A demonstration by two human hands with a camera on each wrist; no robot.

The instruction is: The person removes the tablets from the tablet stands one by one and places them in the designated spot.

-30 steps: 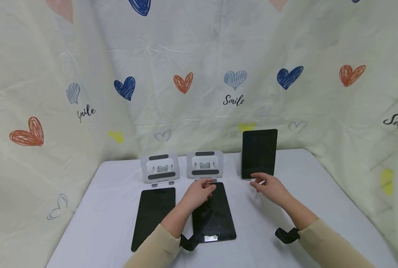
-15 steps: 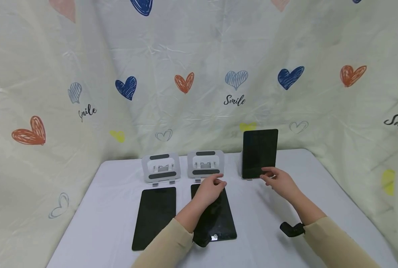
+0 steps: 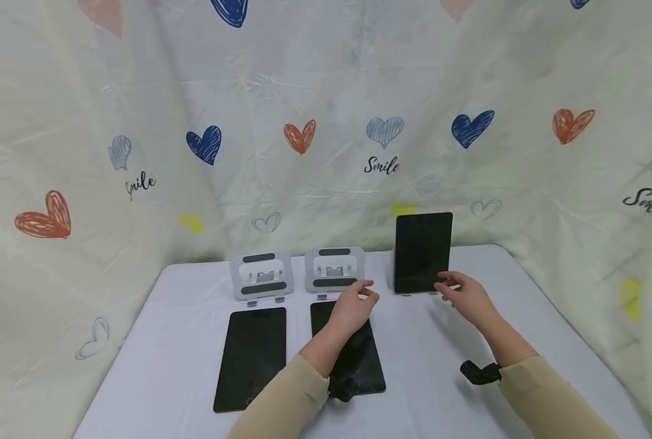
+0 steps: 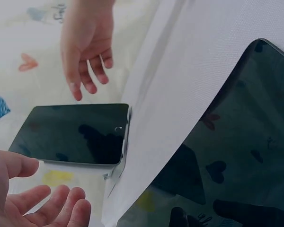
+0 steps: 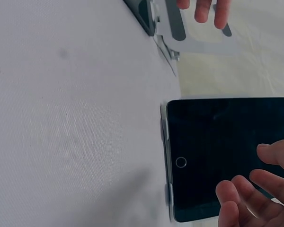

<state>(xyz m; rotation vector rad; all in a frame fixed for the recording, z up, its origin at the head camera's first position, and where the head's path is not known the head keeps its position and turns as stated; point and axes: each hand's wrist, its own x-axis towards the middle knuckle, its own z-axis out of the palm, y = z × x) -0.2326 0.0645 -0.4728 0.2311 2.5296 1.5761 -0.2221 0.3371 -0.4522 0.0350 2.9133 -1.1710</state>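
A black tablet [image 3: 421,250] stands upright, leaning on a stand at the back right. My right hand [image 3: 468,300] hovers by its lower right corner, fingers loosely bent and holding nothing. In the right wrist view, that hand [image 5: 262,189] overlaps the tablet's screen, and a round home button [image 5: 181,162] shows at its lower end. My left hand [image 3: 352,310] is over the far end of a second tablet [image 3: 361,366], which lies flat and is partly hidden by the arm. Nothing is between the relaxed fingers [image 4: 61,201] of the left hand.
Two light grey tablet stands [image 3: 261,277] with dark pads are side by side at the back, left of the upright tablet. A third tablet [image 3: 253,353] lies flat on the left of the white table [image 3: 167,366]. A curtain [image 3: 326,201] with printed hearts hangs behind.
Both hands have shifted to the right. The right hand has moved from the middle of the upright tablet's lower edge toward its right corner; the left has also moved slightly farther back.
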